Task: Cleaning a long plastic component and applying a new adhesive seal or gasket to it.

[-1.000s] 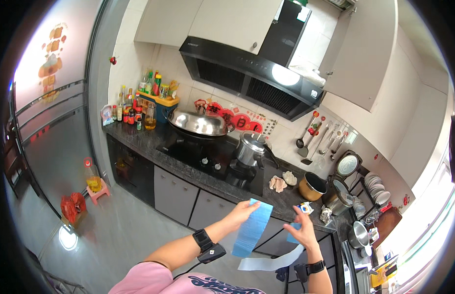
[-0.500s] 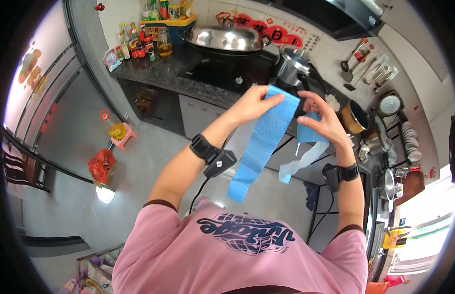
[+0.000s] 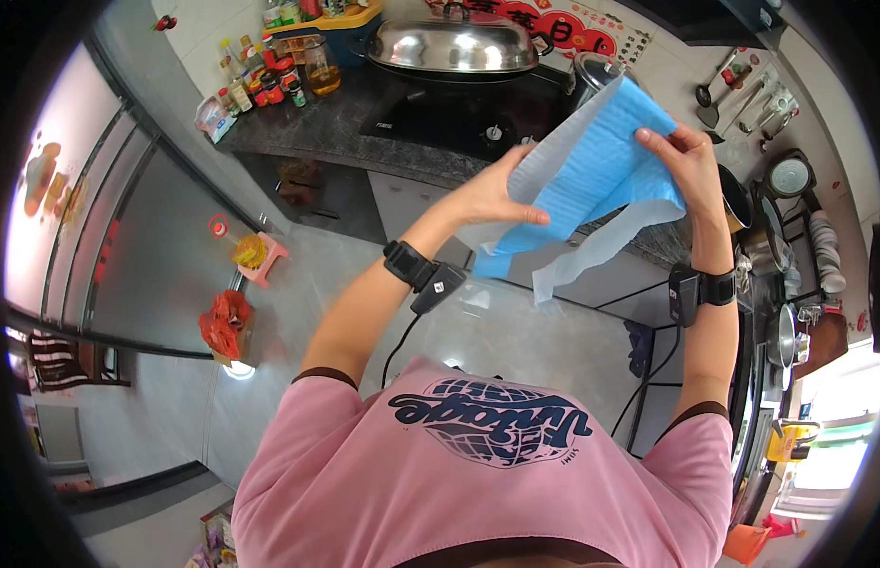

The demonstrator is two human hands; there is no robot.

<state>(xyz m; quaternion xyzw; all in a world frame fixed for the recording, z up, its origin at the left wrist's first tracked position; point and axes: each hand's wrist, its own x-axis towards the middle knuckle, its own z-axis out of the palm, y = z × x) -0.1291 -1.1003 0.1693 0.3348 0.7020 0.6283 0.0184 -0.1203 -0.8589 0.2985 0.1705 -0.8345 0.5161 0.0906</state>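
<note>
blue thin sheet (image 3: 601,156) held up in front of dark counter (image 3: 312,133), pale strip (image 3: 605,244) dangling below. right hand (image 3: 693,163) pinches its right edge, thumb on top. left hand (image 3: 487,197) at left edge, fingers partly hidden, can't tell if gripping.

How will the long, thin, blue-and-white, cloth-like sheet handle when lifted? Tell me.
The sheet is likely floppy: its pale lower strip droops in loose waves. It seems light, since the right hand supports it between thumb and fingers. Its creased folds suggest it would bend readily.
</note>
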